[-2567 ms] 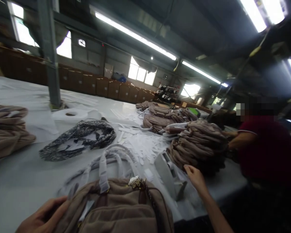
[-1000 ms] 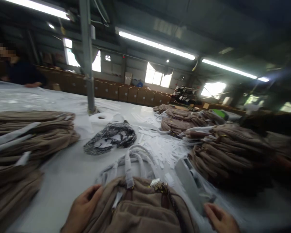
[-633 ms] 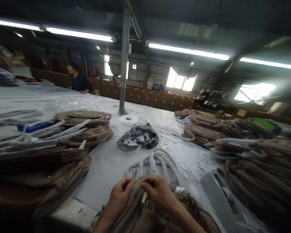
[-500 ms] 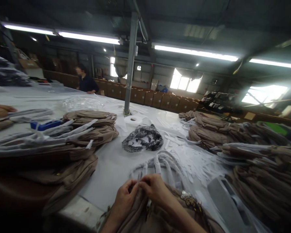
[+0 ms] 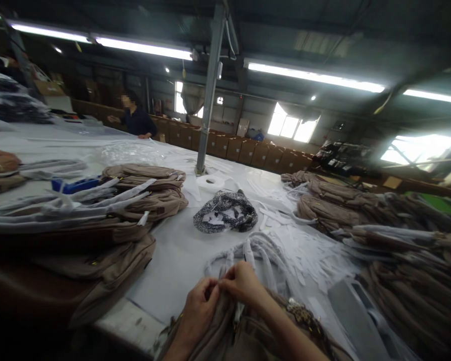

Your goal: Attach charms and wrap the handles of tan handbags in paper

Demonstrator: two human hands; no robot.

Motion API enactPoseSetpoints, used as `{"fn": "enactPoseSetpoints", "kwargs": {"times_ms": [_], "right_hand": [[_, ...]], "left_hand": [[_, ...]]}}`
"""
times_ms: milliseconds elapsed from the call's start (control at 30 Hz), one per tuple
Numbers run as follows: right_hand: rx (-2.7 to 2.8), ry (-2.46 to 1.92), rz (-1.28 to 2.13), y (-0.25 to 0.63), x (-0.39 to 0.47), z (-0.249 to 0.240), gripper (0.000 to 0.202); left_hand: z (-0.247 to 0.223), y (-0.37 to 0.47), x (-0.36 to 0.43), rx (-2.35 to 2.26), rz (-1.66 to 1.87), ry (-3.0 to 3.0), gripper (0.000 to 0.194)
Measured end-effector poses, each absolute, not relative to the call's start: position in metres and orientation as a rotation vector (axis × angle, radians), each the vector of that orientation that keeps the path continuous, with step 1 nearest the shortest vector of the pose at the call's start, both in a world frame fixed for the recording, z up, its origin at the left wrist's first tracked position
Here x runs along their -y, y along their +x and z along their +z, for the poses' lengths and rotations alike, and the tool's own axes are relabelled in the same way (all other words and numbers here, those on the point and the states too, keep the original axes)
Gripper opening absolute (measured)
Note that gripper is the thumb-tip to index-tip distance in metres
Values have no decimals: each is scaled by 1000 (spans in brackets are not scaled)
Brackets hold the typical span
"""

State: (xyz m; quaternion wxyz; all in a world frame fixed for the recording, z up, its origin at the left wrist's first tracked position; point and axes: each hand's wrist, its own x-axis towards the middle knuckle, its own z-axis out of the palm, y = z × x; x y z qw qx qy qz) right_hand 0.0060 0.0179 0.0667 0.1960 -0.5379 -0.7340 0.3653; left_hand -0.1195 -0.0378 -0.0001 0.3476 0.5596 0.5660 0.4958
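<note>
A brown cloth bag (image 5: 255, 331) lies at the table's near edge, its white-wrapped handles (image 5: 263, 253) arching away behind my fingers. My left hand (image 5: 200, 306) pinches at the bag's upper edge, thumb and forefinger together. Right beside it, my right hand (image 5: 242, 283) is closed in a pinch at the same spot, the two sets of fingertips almost touching. What lies between the fingertips is too small to make out. A patterned chain or strap (image 5: 304, 318) rests on the bag's right side.
Brown bags are stacked at left (image 5: 154, 200) and right (image 5: 334, 210). Beyond my hands lie a black-and-white cloth bundle (image 5: 225, 213), a white roll (image 5: 210, 182), paper strips (image 5: 300, 250) and a metal post (image 5: 210, 95). A grey holder (image 5: 361, 316) sits at right. Across the table is a person (image 5: 137, 120).
The view has shifted slightly. My right hand has risen a little relative to my left. The person across the table has raised a hand.
</note>
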Motion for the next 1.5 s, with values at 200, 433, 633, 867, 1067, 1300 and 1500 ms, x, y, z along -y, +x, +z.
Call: {"fn": "enactPoseSetpoints", "kwargs": {"times_ms": [200,433,633,867,1067,1300,1500], "right_hand": [[1955,-1521,1235,8,-21,63,12],[1884,-1454,1317,11,-25,53,12],[1934,-1372,1244,10,-23,54,6],[1967,-1307,1279,15,-20,62,8],[2028,-1177,1446,23,-26,66,21],[2161,-1188,1199,29,-31,64,18],[1831,-1341,791,31,-3,80,34]], "left_hand": [[2,-120,38,-1481,1269,1497,23],[2,-122,38,-1421,1264,1480,27],[0,-124,39,-1355,1270,1428,25],[0,-131,34,-1161,1215,1273,30],[-4,-133,31,-1081,1184,1236,28],[-8,-126,34,-1251,1284,1249,31],[-6,-124,38,-1317,1323,1216,34]]}}
